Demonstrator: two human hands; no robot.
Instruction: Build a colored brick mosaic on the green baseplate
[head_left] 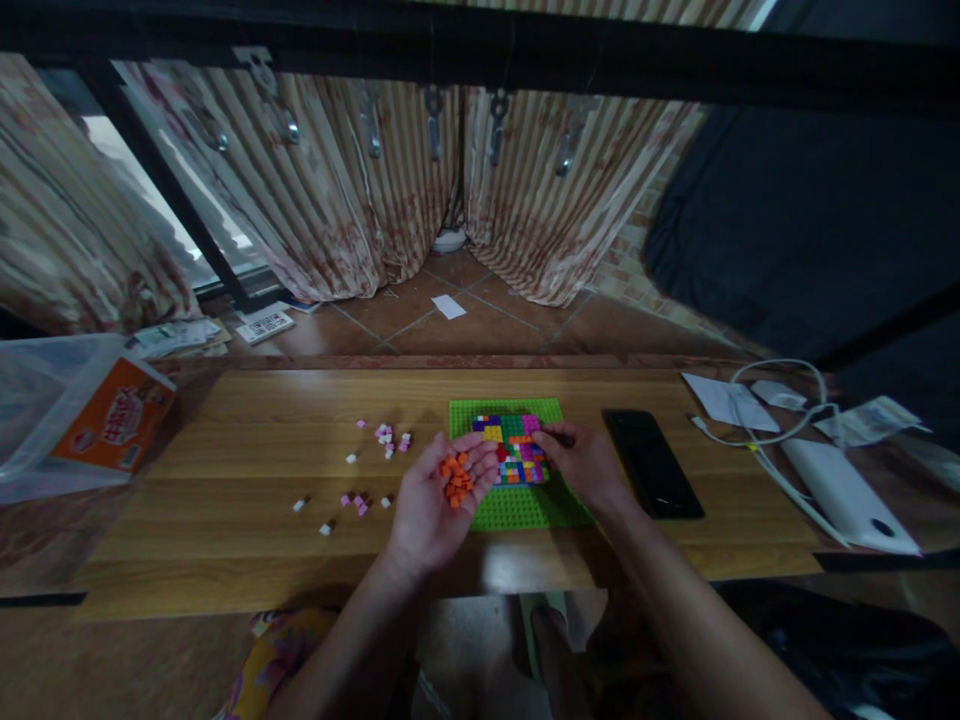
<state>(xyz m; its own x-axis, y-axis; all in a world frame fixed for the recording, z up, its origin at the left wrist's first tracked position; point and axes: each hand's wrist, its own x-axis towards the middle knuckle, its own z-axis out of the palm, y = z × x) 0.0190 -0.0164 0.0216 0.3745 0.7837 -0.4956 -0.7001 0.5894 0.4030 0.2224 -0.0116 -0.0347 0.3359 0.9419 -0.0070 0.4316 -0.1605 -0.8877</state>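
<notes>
My left hand is palm up, cupped under a small heap of orange toy bricks. Its fingertips reach over the left side of a flat patchwork of coloured bricks. That patchwork is fixed on a green studded baseplate lying on the table. At the patchwork's right edge, the thumb and forefinger of my right hand are pinched together. An orange strip shows in the patchwork close to those fingertips. Whether a brick is between them I cannot make out.
Loose pink and white bricks lie scattered left of the baseplate on the wooden table. A black phone lies to the right. Beyond it are a white power bank, a cable and papers. A clear plastic bin stands far left.
</notes>
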